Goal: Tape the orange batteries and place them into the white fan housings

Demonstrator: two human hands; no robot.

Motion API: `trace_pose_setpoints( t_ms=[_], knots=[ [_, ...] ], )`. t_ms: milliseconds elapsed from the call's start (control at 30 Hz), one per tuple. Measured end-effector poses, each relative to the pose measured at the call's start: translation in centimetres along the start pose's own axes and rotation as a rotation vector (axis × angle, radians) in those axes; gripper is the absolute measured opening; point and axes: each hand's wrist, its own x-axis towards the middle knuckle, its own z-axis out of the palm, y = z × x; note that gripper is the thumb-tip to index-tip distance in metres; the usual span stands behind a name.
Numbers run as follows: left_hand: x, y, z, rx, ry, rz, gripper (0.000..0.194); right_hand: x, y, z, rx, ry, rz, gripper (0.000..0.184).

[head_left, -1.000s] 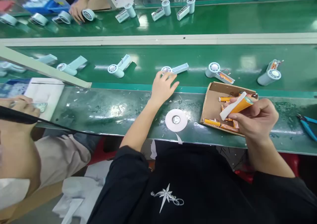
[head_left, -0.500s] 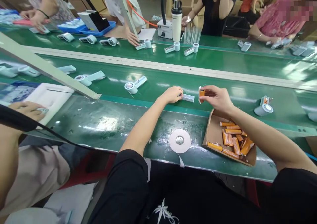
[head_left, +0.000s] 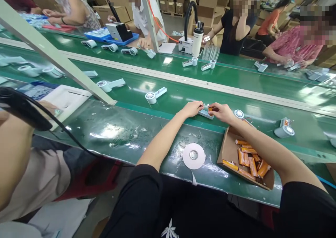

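Note:
Over the near green belt, my left hand (head_left: 193,109) is closed on a light-blue handheld fan (head_left: 206,115) and covers its round head. The fan's open handle points right, toward my other hand. My right hand (head_left: 222,112) pinches an orange battery (head_left: 210,109) with a strip of white tape on it, just above that handle. Whether the battery touches the handle I cannot tell. Below my right forearm, a cardboard tray (head_left: 223,147) holds several orange batteries (head_left: 252,166). A roll of white tape (head_left: 198,155) lies flat on the bench, its loose end hanging over the front edge.
More fans (head_left: 151,97) lie along the near belt on both sides. A slanted metal post (head_left: 65,61) and a black lamp-like arm (head_left: 28,106) stand at left, beside a co-worker's arm (head_left: 15,150). Several people sit across the far belt, near a white bottle (head_left: 197,40).
My right hand has carried the taped battery from over the tray to the fan's handle. My left hand has gone from spread fingers over the fan to a closed grip. The view has tilted up.

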Motion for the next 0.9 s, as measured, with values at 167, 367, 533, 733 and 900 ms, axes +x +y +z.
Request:
trace_pose_setpoints(
  t_ms=[167,367,533,733,900],
  knots=[
    [0.6,1.4,0.7,-0.003,0.049,-0.048,0.023,0.6,-0.2,-0.5,-0.173,-0.133,0.026,0.029],
    [1.2,2.9,1.8,-0.009,0.110,-0.130,0.027,1.1,-1.1,0.0,-0.336,-0.340,0.059,0.041],
    [1.1,3.2,2.1,-0.008,0.120,-0.151,0.029,1.4,-1.2,-0.5,-0.355,-0.505,0.039,0.049],
    [0.7,3.5,2.0,0.005,0.124,-0.168,0.030,0.4,1.4,-3.6,-0.147,-0.465,0.161,0.059],
    [1.0,4.2,2.7,0.007,0.118,-0.155,0.029,1.0,3.4,-3.8,-0.140,-0.539,0.199,0.043]
  ],
)
